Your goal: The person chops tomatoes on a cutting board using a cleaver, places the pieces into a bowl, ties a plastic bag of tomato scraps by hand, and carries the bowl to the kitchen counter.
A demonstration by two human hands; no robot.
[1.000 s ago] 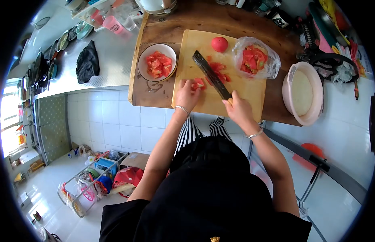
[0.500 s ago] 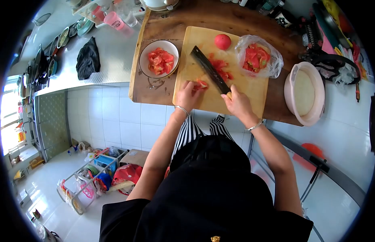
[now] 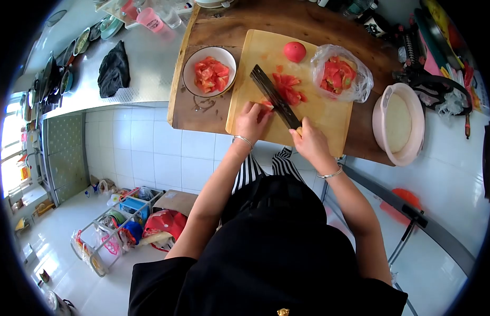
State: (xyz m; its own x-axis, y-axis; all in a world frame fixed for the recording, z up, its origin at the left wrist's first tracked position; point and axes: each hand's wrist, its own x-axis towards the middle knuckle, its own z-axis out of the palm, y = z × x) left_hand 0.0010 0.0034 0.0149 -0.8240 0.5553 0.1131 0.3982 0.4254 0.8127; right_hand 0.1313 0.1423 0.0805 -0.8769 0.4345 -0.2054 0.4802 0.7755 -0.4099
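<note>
My right hand (image 3: 310,138) is closed round the handle of a dark cleaver (image 3: 275,97), whose blade slants up and left over the wooden cutting board (image 3: 326,124). Left of the blade, my left hand (image 3: 252,120) presses its bent fingers on a small tomato piece (image 3: 267,104), mostly hidden by the fingers. Cut tomato pieces (image 3: 289,88) lie right of the blade. A whole tomato (image 3: 295,51) rests near the board's top edge. At its right, a clear plastic bag (image 3: 364,79) holds more tomato. A white bowl (image 3: 231,73) of tomato pieces stands left of the board.
On the right end of the wooden table (image 3: 208,117) sits a pale pink basin (image 3: 379,124). A black cloth (image 3: 114,71) and a pink cup (image 3: 149,20) are on the metal counter at left. A rack (image 3: 100,266) with bags stands on the floor.
My left hand has shifted slightly right, closer to the blade, and less of the tomato piece shows by its fingers. The cleaver remains in my right hand.
</note>
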